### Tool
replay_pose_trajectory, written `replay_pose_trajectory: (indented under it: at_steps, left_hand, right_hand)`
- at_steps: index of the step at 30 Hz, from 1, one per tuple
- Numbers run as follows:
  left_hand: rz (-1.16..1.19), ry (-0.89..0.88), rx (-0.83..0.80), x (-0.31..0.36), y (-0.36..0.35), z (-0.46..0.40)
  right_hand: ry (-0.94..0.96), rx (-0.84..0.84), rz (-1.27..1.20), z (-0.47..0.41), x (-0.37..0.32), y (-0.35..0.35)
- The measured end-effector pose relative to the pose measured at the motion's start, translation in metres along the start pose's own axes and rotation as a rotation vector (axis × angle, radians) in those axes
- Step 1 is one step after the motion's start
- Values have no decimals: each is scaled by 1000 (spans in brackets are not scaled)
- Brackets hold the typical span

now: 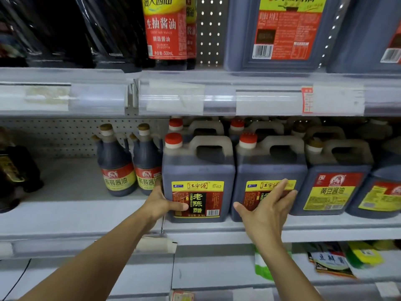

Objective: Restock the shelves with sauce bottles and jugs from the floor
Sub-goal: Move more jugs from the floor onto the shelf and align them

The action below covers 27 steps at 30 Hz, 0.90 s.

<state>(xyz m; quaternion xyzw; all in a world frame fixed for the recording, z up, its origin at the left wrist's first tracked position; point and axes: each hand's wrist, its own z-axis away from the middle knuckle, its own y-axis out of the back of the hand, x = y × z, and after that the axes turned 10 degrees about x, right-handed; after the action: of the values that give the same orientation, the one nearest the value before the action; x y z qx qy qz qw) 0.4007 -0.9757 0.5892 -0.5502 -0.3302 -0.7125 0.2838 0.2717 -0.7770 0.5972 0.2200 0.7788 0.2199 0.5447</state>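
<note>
Gripping vinegar jug (198,183) left hand (159,203), right hand (268,205) beside

Left hand (159,204) grips a vinegar jug (198,179) on the shelf (71,216); right hand (265,210) rests flat on the neighbouring jug (270,168).

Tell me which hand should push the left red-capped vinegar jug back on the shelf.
Left. The left hand already grips that jug at its left edge, thumb on its label. The right hand lies on the neighbouring jug.
</note>
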Motion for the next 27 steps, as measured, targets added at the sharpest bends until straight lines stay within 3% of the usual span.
replay_pose_trajectory:
  at_steps: [4,14,27]
  left_hand:
    - [7,-14,-7,0,1,-3]
    - [14,-12,6,0,2,-7]
    - [-26,16,-26,6,5,-6]
  right_hand:
    - [24,16,35,3,-4,8]
    - [476,202,63,3,-56,-1]
    - [377,209,46,0,-74,-14]
